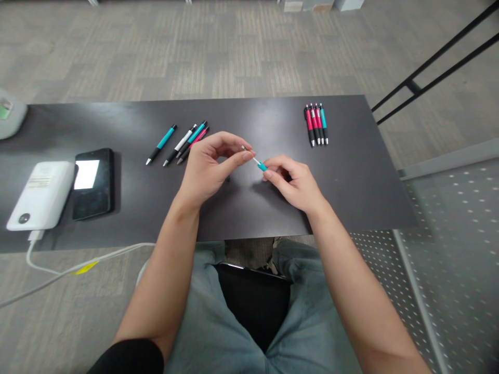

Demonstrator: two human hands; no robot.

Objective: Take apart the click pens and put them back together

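Note:
My left hand (212, 163) pinches a thin white pen refill (255, 159) between thumb and fingertips. The refill's lower end meets a teal pen barrel (262, 167), and I cannot tell how far it sits inside. Closed around that barrel is my right hand (292, 179), which hides most of it. A small dark piece (228, 178) shows beneath my left hand, too covered to name. Left of that hand lie a teal pen (166, 138), a white pen (183, 142), another teal pen (196, 134) and a pink pen (199, 136), partly hidden.
Several pink pens (310, 122) and one teal pen (324, 119) stand side by side at the dark table's (351, 171) back right. To the left are a black phone (93, 197) and a white power bank (44, 192) with a cable (117, 253). A perforated panel (460, 208) is at right.

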